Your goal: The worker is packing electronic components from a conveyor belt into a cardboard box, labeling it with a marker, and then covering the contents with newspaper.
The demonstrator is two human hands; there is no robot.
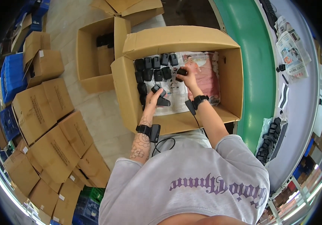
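Observation:
Both my arms reach into an open cardboard box [230,80] lined with newspaper [207,71]. Rows of small black boxy plastic devices [156,62] stand on the paper, filling its far left part and left side. My right hand [191,79] is closed around one black plastic device [180,76], just right of the rows. Toward the near left, my left hand [152,100] has its fingers around another black device [155,89]. A further dark piece [163,101] shows beside that palm; whether the hand holds it too, I cannot tell. Black straps with small units sit on both wrists.
Behind to the left stands a second open carton [93,80] with dark items inside. Closed cartons [54,150] are stacked along the left. On the right runs a green surface [256,75] beside a pale bench [299,97], which carries newspaper [292,52] and a pile of black devices [268,140].

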